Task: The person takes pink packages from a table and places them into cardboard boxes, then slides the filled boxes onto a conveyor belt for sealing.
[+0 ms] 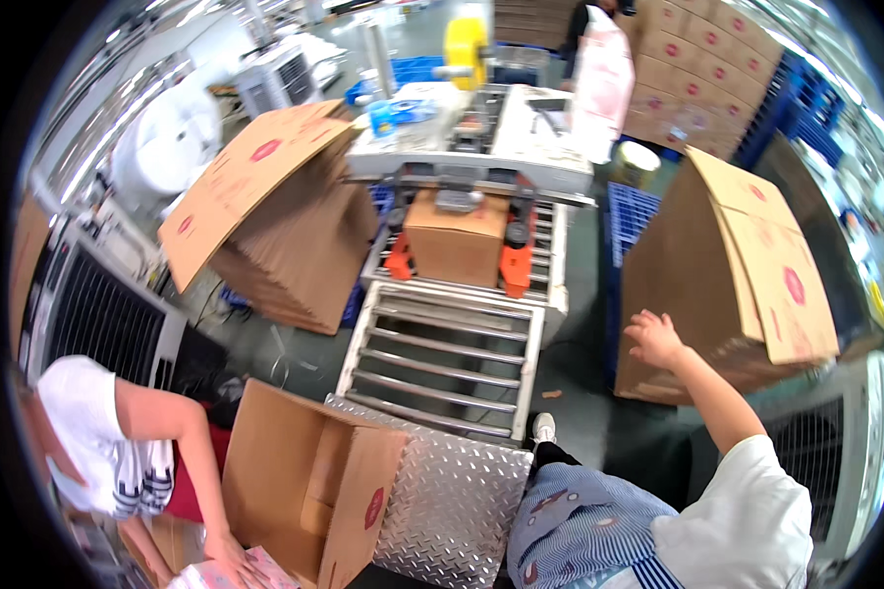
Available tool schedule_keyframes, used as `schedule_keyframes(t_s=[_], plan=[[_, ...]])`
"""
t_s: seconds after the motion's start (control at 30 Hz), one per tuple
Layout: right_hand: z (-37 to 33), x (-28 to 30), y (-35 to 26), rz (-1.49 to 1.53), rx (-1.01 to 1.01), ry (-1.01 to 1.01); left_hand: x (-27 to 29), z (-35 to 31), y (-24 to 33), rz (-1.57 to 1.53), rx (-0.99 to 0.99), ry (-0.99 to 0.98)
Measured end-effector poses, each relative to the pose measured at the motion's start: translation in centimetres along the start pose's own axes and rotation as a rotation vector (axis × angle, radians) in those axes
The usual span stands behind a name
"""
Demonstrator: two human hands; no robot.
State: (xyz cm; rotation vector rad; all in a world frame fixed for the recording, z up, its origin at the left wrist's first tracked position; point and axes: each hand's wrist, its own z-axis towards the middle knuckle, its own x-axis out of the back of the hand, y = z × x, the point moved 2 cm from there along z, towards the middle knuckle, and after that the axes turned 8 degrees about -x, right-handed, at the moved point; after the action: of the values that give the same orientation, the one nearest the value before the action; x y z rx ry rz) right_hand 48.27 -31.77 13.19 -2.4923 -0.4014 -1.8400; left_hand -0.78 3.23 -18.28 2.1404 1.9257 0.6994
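Note:
My right hand (655,340) reaches forward with its fingers apart and holds nothing. It is in front of a stack of flattened cardboard cartons (683,285) standing on edge at the right; whether it touches them I cannot tell. My left hand is out of view. To the left of my striped apron, an open cardboard box (300,471) sits at the edge of a metal tread-plate table (452,501). Beside the box, a co-worker's hand (231,560) rests on a pink-patterned package (255,572).
A roller conveyor (440,358) runs from the tread plate to a carton-sealing machine (471,137), where a closed box (455,240) sits between orange guides. More folded cartons (290,236) lean at the left. A blue pallet (629,221) lies at the right; another person stands behind the machine.

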Motion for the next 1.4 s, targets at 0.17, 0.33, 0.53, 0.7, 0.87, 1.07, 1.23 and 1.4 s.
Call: schedule_keyframes(t_s=[0.17,0.33,0.53,0.7,0.87,1.07,1.23,1.4], plan=[[-9.4,3.2,11.8,0.019,-0.397,0.278,1.2,-1.0,-0.1,0.016,-0.055,-0.031],[-15.8,1.9,21.1,-0.105,-0.661,0.278,2.5,-0.9,3.2,0.055,-0.151,-0.019],[-17.3,-3.1,28.4,-0.104,-0.497,0.531,-1.4,-1.1,9.6,0.037,-0.233,-0.036],[-20.1,6.4,30.8,-0.105,-0.312,1.032,-3.9,-3.1,15.0,-0.024,-0.311,0.006],[-22.9,13.8,38.9,0.205,-0.257,1.304,-9.6,-6.3,27.8,-0.251,-0.514,-0.011],[-33.0,20.8,32.8,0.269,0.115,1.475,-12.5,-16.5,38.9,-0.410,-1.000,0.031],[-36.6,22.5,29.5,0.742,0.759,1.446,-12.7,-27.8,43.7,0.217,-1.378,0.778],[-30.2,21.4,25.2,1.293,0.937,0.970,-6.2,-30.2,37.2,0.657,-1.254,1.097]])
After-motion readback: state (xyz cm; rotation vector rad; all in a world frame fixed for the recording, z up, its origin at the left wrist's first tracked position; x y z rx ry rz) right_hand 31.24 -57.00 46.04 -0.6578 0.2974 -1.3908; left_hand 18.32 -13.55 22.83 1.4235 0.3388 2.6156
